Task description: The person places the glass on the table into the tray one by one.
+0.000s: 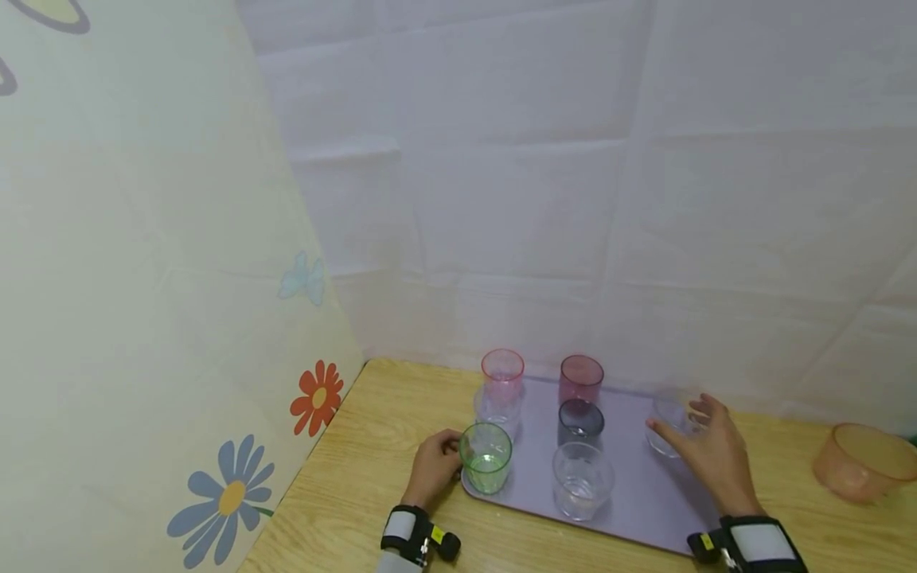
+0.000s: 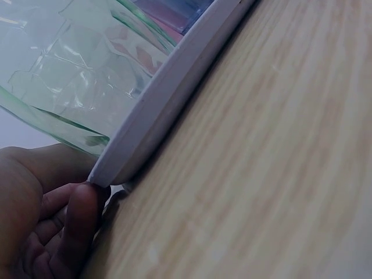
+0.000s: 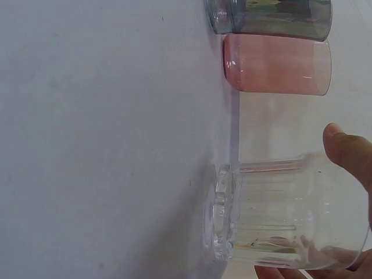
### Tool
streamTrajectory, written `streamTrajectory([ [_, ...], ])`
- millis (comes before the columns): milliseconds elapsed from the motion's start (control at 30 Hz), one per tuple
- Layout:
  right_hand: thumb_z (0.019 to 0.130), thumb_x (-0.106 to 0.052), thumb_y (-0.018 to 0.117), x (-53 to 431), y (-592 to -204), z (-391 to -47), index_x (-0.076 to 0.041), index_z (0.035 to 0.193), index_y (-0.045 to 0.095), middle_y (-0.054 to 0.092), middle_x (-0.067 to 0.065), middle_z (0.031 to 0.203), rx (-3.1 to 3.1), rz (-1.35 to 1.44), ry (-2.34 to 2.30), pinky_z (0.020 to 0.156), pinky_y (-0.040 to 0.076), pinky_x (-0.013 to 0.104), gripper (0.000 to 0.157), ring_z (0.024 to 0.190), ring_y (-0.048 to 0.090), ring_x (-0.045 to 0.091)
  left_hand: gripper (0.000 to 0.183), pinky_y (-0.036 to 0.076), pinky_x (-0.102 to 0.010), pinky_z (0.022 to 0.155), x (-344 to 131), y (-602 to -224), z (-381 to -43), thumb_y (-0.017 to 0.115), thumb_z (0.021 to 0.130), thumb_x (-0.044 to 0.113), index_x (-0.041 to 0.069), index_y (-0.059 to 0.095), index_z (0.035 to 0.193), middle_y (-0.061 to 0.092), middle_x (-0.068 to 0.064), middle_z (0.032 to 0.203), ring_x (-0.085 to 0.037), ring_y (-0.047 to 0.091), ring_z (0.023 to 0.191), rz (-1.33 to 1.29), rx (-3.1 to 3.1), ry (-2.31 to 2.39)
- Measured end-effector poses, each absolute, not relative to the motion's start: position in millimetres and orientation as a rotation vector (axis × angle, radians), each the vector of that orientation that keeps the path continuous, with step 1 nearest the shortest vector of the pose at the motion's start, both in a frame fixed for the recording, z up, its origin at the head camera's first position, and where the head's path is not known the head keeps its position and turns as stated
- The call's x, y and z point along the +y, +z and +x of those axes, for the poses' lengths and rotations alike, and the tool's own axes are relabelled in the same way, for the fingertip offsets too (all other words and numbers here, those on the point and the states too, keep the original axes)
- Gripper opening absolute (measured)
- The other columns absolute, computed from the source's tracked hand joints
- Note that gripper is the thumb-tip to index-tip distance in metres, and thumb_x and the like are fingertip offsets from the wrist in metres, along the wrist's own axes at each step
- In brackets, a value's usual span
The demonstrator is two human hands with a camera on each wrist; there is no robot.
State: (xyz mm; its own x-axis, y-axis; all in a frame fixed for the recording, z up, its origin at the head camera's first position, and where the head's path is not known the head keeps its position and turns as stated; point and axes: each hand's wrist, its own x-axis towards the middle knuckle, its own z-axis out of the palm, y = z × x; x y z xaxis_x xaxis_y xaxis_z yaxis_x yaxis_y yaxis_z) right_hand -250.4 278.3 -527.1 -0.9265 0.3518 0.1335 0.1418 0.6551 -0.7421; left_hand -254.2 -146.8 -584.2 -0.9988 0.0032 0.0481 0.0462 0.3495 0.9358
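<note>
My left hand (image 1: 435, 469) pinches the near left corner of a pale lilac tray (image 1: 533, 469), beside a green-tinted glass (image 1: 487, 461). In the left wrist view the fingers (image 2: 81, 215) meet at the edge of the tray. At the tray's far right, my right hand (image 1: 712, 458) is spread around a clear glass (image 1: 666, 438). The right wrist view shows this clear glass (image 3: 273, 215) upright on the tray, the thumb extended across its near side by the rim and other fingers visible through and below it.
More glasses stand on the tray: a pink one (image 1: 503, 374), a dark red one (image 1: 581, 382), a dark grey one (image 1: 581, 422) and clear ones (image 1: 582, 485) (image 1: 497, 410). An orange bowl (image 1: 863, 465) sits on the wooden table (image 1: 344, 485) at right. White cloth hangs behind.
</note>
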Motion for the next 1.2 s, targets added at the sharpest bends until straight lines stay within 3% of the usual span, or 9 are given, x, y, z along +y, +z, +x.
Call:
streamTrajectory([
  [1200, 0.089, -0.048, 0.083, 278.6, -531.6, -274.5, 0.014, 0.162, 0.014, 0.04, 0.043, 0.155, -2.635, -0.336, 1.166, 0.111, 0.042, 0.071, 0.119, 0.14, 0.044, 0.061, 0.017, 0.051, -0.021, 0.054, -147.7, -585.9, -254.0, 0.073, 0.09, 0.002, 0.002, 0.076, 0.107, 0.065, -0.002, 0.082, -0.01, 0.059, 0.062, -0.048, -2.532, -1.802],
])
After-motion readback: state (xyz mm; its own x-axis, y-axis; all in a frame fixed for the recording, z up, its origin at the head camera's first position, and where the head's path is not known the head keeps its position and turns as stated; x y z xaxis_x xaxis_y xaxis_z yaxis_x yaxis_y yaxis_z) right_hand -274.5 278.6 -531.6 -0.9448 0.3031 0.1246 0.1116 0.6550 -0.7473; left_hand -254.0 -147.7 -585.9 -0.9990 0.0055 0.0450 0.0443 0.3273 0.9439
